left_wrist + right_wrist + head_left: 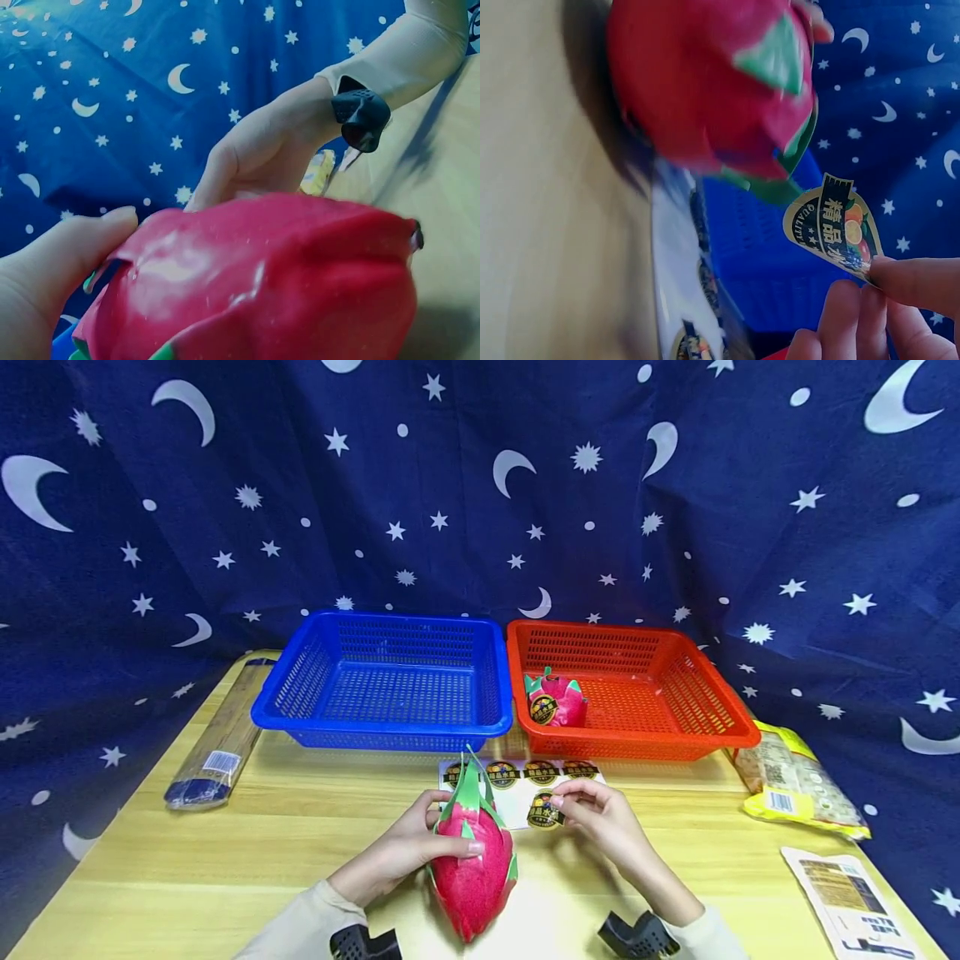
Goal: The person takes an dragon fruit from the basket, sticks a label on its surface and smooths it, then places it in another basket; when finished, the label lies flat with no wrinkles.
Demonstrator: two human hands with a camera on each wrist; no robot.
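My left hand [415,846] grips a pink dragon fruit [474,877] with green leaf tips, its thumb across the near side and its fingers hidden behind. Between thumb and fingertip my right hand [600,820] pinches a black-and-gold round sticker [545,810]; in the right wrist view the sticker [834,229] hangs by one edge, apart from the fruit. Behind both hands lies a white sticker sheet [512,806] carrying a row of similar labels, partly covered by the fruit. A second dragon fruit [567,703], bearing such a sticker, sits in the red basket [637,747] at its left end.
Left of the red basket stands a blue basket [382,735]. A long wrapped wooden item [228,735] lies along the table's left side. On the right are a yellow-edged packet [806,781] and a flat white package [855,902]. A starry blue cloth [465,485] hangs behind.
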